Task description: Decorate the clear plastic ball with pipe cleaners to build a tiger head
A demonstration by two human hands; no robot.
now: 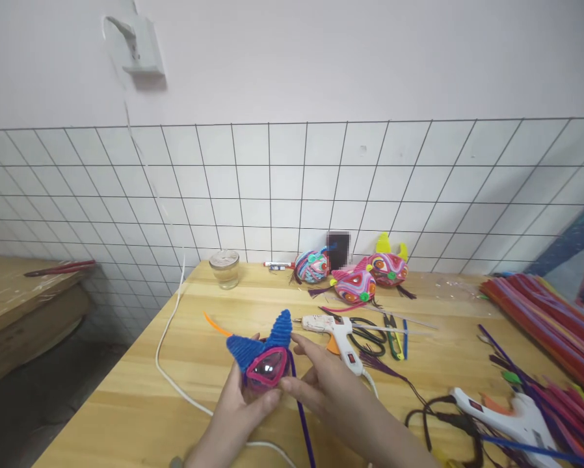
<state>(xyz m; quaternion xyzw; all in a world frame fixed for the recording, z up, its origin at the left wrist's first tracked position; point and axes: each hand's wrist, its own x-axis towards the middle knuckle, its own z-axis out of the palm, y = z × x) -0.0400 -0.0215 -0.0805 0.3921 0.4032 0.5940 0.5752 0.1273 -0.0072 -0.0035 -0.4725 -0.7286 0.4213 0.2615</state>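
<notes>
My left hand [236, 409] cups a small clear ball wrapped in pink pipe cleaner, with two blue pipe-cleaner ears [265, 354] on top. My right hand [321, 387] pinches the same piece from the right, fingers at its pink rim. A purple pipe cleaner [302, 416] trails down from the piece toward me. An orange pipe cleaner [215, 324] lies just behind it on the wooden table [140, 396].
A white glue gun [335, 333], scissors [367, 335] and snips lie behind my hands. Three finished colourful figures [355, 276] stand by the tiled wall. A glass jar [225, 268] is at back left. Pipe cleaner bundles [550, 318] and a second glue gun [506, 416] are on the right. A white cord [168, 351] runs along the left.
</notes>
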